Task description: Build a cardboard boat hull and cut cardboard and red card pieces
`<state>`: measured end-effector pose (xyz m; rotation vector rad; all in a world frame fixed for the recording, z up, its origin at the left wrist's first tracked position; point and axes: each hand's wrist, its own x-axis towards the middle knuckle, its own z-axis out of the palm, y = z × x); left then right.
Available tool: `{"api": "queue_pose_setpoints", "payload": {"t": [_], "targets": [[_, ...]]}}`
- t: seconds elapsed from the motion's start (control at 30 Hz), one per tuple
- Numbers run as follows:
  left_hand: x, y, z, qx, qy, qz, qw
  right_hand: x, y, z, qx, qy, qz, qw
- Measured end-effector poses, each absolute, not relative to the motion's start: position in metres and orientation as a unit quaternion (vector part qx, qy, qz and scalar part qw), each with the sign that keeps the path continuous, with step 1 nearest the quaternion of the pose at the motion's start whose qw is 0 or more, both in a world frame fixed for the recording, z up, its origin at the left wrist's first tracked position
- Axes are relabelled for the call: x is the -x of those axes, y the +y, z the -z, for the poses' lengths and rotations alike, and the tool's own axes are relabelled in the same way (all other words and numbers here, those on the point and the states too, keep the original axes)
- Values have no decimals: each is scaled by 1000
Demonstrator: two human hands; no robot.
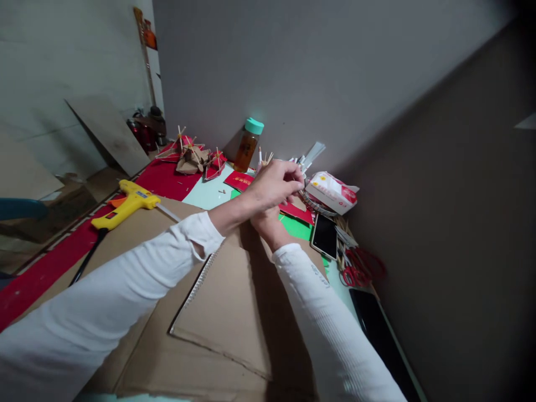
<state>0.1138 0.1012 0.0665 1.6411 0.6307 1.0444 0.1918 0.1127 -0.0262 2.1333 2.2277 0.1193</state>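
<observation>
Both my arms, in white sleeves, reach forward over a brown cardboard sheet. My left hand lies on top, fingers curled and pinched at something small near a red card piece; what it pinches is hidden. My right hand sits under the left one and is mostly covered by it, so its grip cannot be made out. A green paper sheet lies just beyond the hands.
A yellow glue gun rests at the left. Several red and cardboard models with sticks stand at the back beside a teal-capped bottle. A tissue pack, a phone and red string lie along the right wall.
</observation>
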Motion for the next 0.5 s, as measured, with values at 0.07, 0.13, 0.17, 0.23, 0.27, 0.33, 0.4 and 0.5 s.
{"api": "queue_pose_setpoints", "payload": {"t": [0.07,0.13,0.17,0.23,0.27,0.33,0.4,0.5], "targets": [[-103,98,-72,-679,276,-442,517,-190,114,24,-708,704,-45,42],[-90,96,-74,-674,292,-450,509,-191,117,21,-713,698,-39,60],[-83,96,-74,-672,302,-452,503,-193,119,19,-711,699,-32,69],[-68,96,-71,-671,329,-454,485,-199,122,14,-704,705,-12,88],[-59,98,-68,-671,344,-453,475,-203,123,12,-699,708,-2,97],[-42,102,-62,-670,367,-459,454,-211,122,8,-687,719,10,107],[-27,106,-56,-665,397,-456,439,-216,117,7,-674,731,10,107],[-11,112,-50,-660,432,-440,430,-216,108,10,-655,750,-2,89]]}}
